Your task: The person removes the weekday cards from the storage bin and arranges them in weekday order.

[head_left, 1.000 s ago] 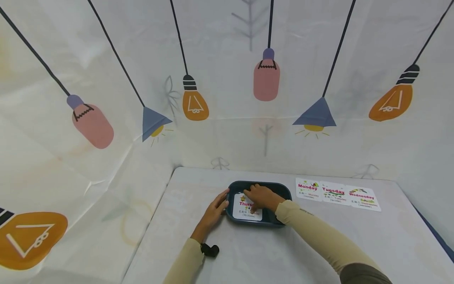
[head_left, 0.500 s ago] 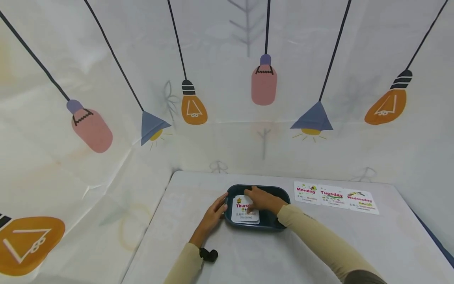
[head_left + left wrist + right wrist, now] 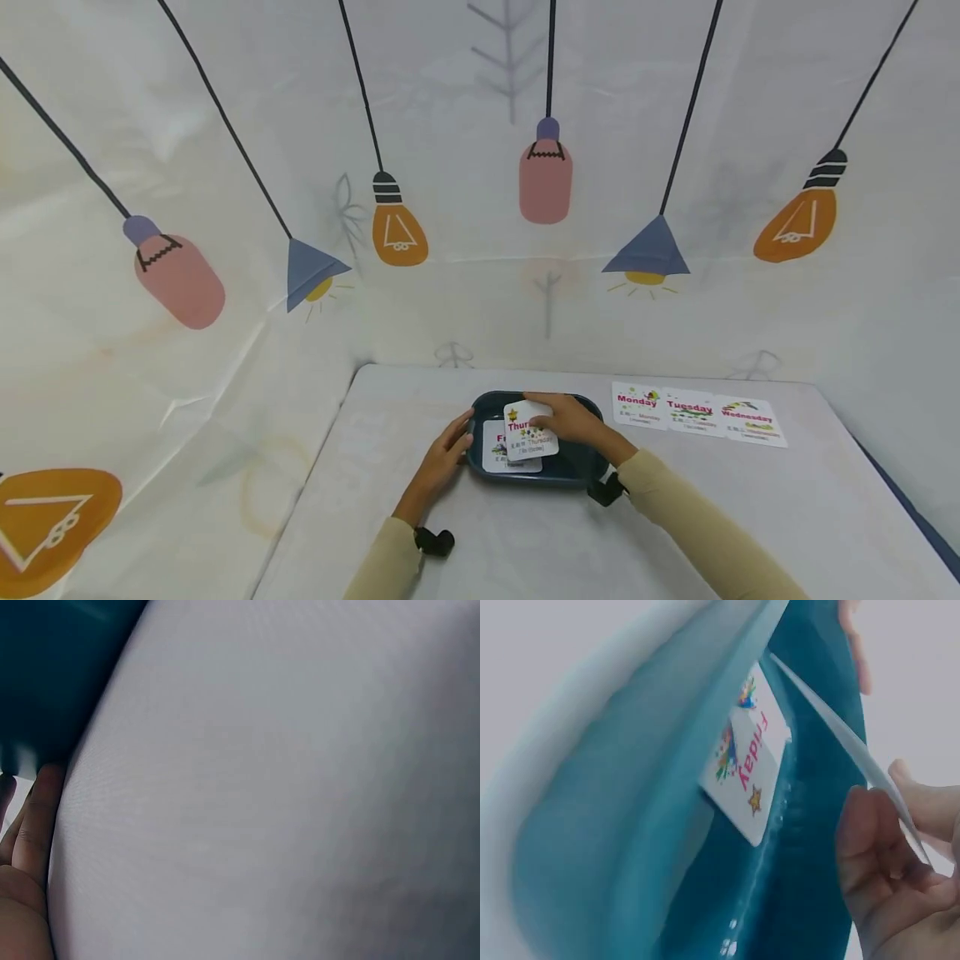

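Observation:
A dark teal tray (image 3: 573,468) stands on the white table. My left hand (image 3: 441,460) touches its left rim with nearly straight fingers; the left wrist view shows those fingers (image 3: 37,825) against the tray's side. Between thumb and fingers my right hand (image 3: 576,421) pinches a white Thursday card (image 3: 528,447), raised and tilted over the tray. Beneath it, in the tray's left part, lies a Friday card (image 3: 493,460), partly covered. The right wrist view catches the held card nearly edge-on, with the Friday card (image 3: 757,750) face up below.
On the table right of the tray, a Monday card (image 3: 637,406), a Tuesday card (image 3: 693,413) and a Wednesday card (image 3: 752,421) lie in a row. A white sheet printed with hanging lamps (image 3: 546,183) rises behind and to the left.
My right hand has lifted the Thursday card off the pile in the tray, uncovering the Friday card. My left hand keeps its place at the tray's left rim.

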Available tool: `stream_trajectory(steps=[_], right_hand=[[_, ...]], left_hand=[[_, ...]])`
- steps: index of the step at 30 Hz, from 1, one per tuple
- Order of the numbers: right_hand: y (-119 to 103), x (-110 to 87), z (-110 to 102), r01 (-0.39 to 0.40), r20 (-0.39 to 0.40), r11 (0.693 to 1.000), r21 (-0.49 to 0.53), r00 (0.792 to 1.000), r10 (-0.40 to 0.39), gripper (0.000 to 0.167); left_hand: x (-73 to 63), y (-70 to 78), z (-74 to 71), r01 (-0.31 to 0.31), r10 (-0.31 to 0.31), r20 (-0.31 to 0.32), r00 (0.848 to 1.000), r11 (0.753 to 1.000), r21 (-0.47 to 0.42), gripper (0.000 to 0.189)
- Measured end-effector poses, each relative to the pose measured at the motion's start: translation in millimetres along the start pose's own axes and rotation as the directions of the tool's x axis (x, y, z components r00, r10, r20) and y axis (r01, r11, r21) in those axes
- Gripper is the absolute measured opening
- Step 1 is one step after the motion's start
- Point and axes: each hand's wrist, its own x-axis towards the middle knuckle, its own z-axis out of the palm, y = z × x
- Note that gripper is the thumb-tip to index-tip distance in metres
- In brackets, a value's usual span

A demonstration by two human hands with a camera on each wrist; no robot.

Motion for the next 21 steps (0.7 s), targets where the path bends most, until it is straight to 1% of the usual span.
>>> stream_trajectory(steps=[2, 3, 6, 8, 10, 14, 17, 18, 21], right_hand=[[4.2, -8.1, -3.0, -0.001, -0.034, 1.0, 0.031, 0.999, 0.002, 0.054], [5.7, -11.9, -4.6, -0.006, -0.049, 0.999, 0.043, 0.999, 0.008, 0.053], [8.8, -21.8, -9.9, -0.023, -0.091, 0.995, 0.097, 0.995, 0.032, 0.05], [10.1, -27.3, -12.5, -0.03, -0.11, 0.992, 0.124, 0.993, 0.044, 0.049], [12.0, -32.6, -14.7, -0.05, -0.114, 0.985, 0.163, 0.991, 0.069, 0.05], [17.6, -43.3, -18.8, -0.094, -0.076, 0.962, 0.258, 0.99, 0.117, 0.063], [22.5, -51.4, -20.4, -0.122, -0.061, 0.947, 0.297, 0.987, 0.146, 0.07], [24.2, -54.2, -20.5, -0.132, -0.07, 0.943, 0.305, 0.985, 0.16, 0.07], [27.7, -63.6, -21.8, -0.148, -0.106, 0.929, 0.339, 0.975, 0.195, 0.068]], left_hand=[[0.1, 0.3, -0.2, 0.004, -0.004, 0.001, 1.0, 1.0, -0.002, 0.048], [0.2, -0.1, -0.3, -0.004, 0.004, 0.003, 1.0, 1.0, 0.001, 0.048], [0.4, 0.1, -0.2, 0.007, -0.007, -0.002, 1.0, 1.0, -0.003, 0.048], [-0.2, -1.4, -0.7, 0.006, -0.006, -0.005, 1.0, 1.0, -0.001, 0.048], [-0.6, -2.0, -0.9, 0.009, -0.009, -0.005, 1.0, 1.0, -0.008, 0.048], [-0.4, -3.0, -0.9, -0.003, 0.003, 0.003, 1.0, 1.0, -0.009, 0.049], [0.1, -3.0, -1.0, -0.012, 0.012, 0.002, 1.0, 1.0, -0.008, 0.049], [0.3, -3.3, -1.1, -0.021, 0.021, 0.004, 1.0, 1.0, -0.006, 0.05], [0.3, -2.4, -1.1, -0.017, 0.017, 0.002, 1.0, 1.0, -0.004, 0.05]])
